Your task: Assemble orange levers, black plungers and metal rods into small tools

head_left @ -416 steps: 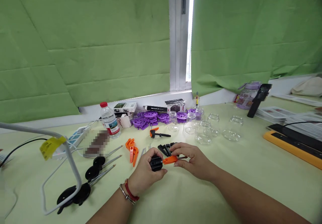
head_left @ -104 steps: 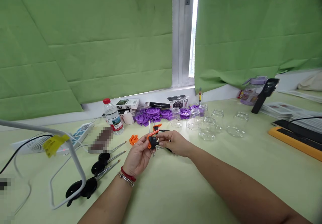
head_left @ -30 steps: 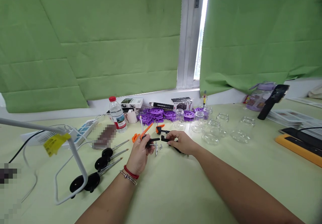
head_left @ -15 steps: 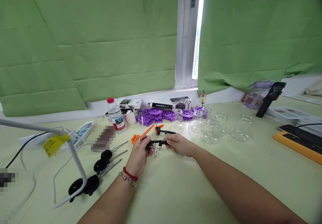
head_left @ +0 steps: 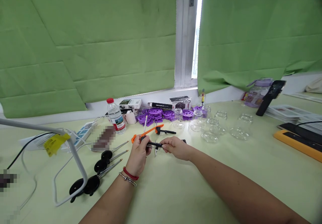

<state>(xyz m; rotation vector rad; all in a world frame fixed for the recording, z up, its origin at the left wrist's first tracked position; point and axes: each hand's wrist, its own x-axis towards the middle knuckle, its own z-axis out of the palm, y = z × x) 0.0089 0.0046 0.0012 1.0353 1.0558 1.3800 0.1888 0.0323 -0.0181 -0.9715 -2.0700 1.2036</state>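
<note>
A slim black bar-shaped piece [head_left: 154, 144] lies between my hands, slightly above the table. My left hand [head_left: 139, 150] grips its left end with thumb and fingers, and a red band and a silver bangle circle that wrist. My right hand [head_left: 176, 148] pinches the bar's right end. Just beyond my left hand is an orange strip [head_left: 148, 131]; I cannot tell whether that hand holds it. Behind the bar lies a black piece with a thin handle [head_left: 167, 131]. Below the bar a thin metal rod [head_left: 155, 151] shows, partly hidden. A black tip [head_left: 184, 141] pokes out behind my right hand.
To the left are several black round-ended tools with metal shafts [head_left: 110, 167], a grey stand [head_left: 82, 170] and a red-capped bottle [head_left: 116, 116]. Purple wheel-shaped parts [head_left: 154, 114] and boxes line the wall. Several glass jars [head_left: 210, 130] and an orange-black tool [head_left: 298, 143] stand right.
My right hand has shifted slightly, and the black bar has turned a little between my hands. The orange strip beyond my left hand now lies at a flatter angle.
</note>
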